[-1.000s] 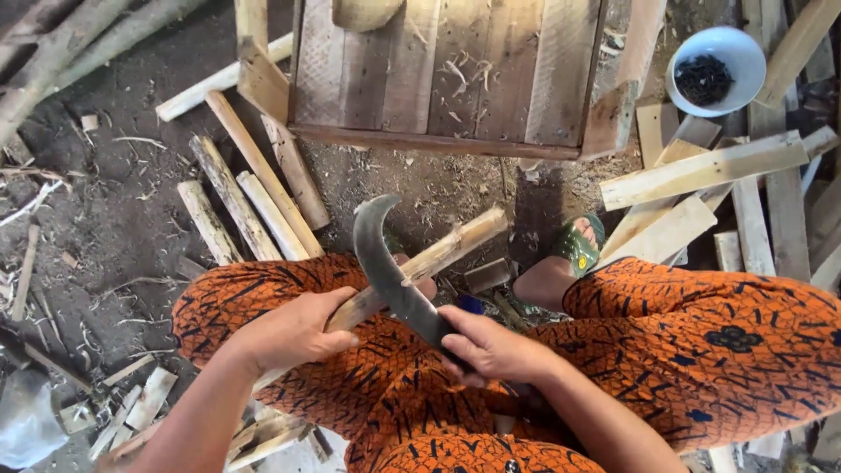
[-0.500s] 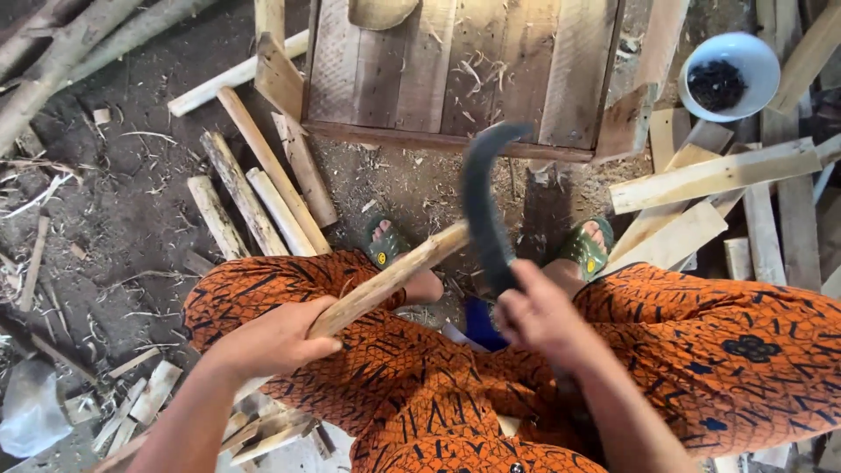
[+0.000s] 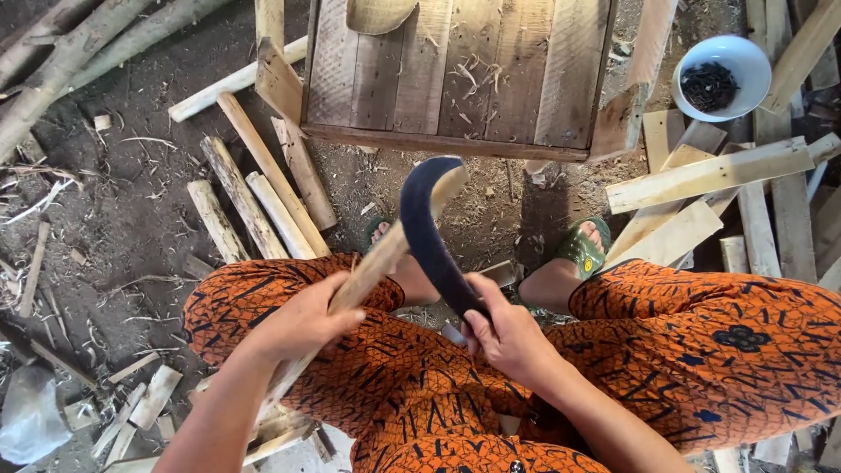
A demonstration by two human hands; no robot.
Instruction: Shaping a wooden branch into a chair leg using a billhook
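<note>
Here, left hand [image 3: 302, 320] has a closed grip round a long wooden stick [image 3: 385, 254], which slants up and away from the lap toward the pallet. Right hand [image 3: 508, 337] has a closed grip on the handle of a curved dark blade [image 3: 429, 228], a sickle-like knife. The blade's hooked tip lies against the far end of the stick, crossing over it. Both hands sit above the person's knees, which are covered in orange patterned cloth [image 3: 701, 350]. Green sandal [image 3: 583, 250] shows on one foot on the dirt floor [image 3: 105, 254]. Wooden pallet [image 3: 455, 70] lies just ahead, with shavings on it. White bowl [image 3: 723, 79] with dark bits sits at top right, among loose planks [image 3: 701, 175]. Split sticks [image 3: 245, 201] lie on the floor to the left.
</note>
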